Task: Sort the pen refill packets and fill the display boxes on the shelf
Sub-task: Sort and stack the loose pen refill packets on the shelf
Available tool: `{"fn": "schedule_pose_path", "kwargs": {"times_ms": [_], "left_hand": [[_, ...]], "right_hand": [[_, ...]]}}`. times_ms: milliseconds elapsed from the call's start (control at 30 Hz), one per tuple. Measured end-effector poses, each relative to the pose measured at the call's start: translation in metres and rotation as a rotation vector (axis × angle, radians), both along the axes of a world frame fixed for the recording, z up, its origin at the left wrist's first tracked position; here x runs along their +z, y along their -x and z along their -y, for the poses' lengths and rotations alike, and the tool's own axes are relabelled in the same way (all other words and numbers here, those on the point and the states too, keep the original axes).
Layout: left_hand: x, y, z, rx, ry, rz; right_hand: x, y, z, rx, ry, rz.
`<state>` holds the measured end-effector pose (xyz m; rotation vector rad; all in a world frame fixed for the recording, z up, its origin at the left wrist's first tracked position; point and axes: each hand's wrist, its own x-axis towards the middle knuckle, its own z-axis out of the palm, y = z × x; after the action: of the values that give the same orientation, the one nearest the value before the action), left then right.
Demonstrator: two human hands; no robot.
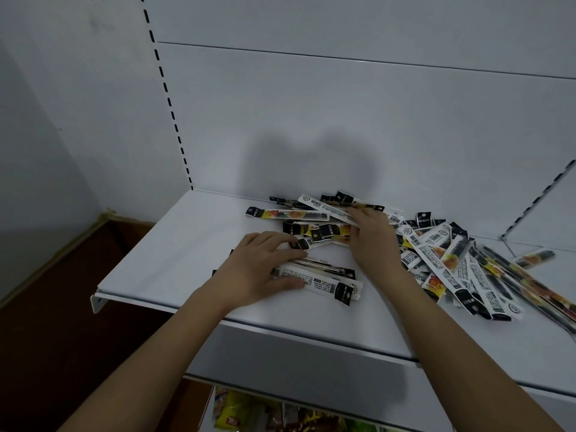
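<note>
On the white shelf (174,244), the left hand (261,269) lies flat, fingers spread, pressing a small stack of refill packets (321,280). The right hand (371,235) rests with straight fingers on scattered packets (290,214). The main pile (461,269) lies just right of it. Black header tabs and barcodes show; the print is too blurred to read.

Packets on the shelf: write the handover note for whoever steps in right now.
Left hand: flat on a small stack of packets at the shelf's front, fingers straight.
Right hand: on the loose pile's left part, fingers among the packets; grip cannot be told.
Packets: most lie jumbled across the shelf's right half.
Done: one small stack started.
Left: sort the pile. No display boxes are in view, so none can be seen filled.
</note>
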<state>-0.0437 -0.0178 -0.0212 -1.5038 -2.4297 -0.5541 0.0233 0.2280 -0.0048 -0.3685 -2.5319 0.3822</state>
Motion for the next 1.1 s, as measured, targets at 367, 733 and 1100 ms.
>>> {"fn": "schedule_pose_path", "kwargs": {"times_ms": [367, 733, 1100], "left_hand": [[0.001, -0.004, 0.000, -0.013, -0.133, -0.027], [0.000, -0.005, 0.001, -0.002, -0.019, -0.070], [0.004, -0.009, 0.001, -0.036, -0.082, -0.042]], "right_hand": [[0.022, -0.026, 0.016, 0.255, 0.112, -0.121], [0.018, -0.030, 0.007, 0.216, 0.334, -0.104], [-0.018, -0.026, -0.009, -0.012, -0.093, -0.107]]}}
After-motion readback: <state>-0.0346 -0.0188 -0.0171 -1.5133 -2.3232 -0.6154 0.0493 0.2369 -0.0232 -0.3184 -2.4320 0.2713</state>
